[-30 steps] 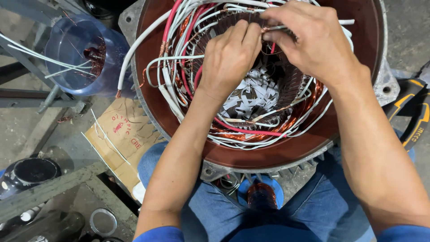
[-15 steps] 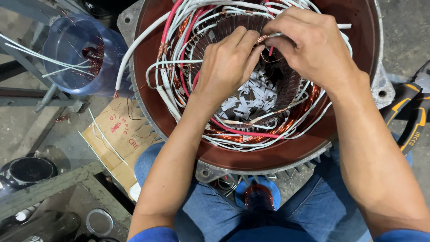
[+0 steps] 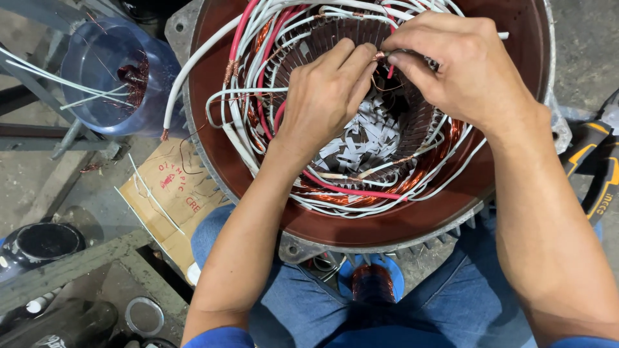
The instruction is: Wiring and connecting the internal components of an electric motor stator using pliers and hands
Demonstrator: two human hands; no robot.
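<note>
Your two hands meet over one open motor housing (image 3: 213, 77), where your left hand (image 3: 325, 96) and right hand (image 3: 464, 71) pinch the same twisted copper wire joint (image 3: 380, 56) between closed fingertips. Beneath both hands lies a tangle of white and red leads and shiny copper windings (image 3: 432, 174). Left of your left hand stands one clear plastic jar (image 3: 103, 71) of wire scraps. One pair of black-and-yellow pliers (image 3: 596, 164) lies right of your right forearm.

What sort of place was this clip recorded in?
Probably a motor repair workshop: a large stator housing full of copper windings, pliers on the concrete floor, and a blue tub of wire scraps.
</note>
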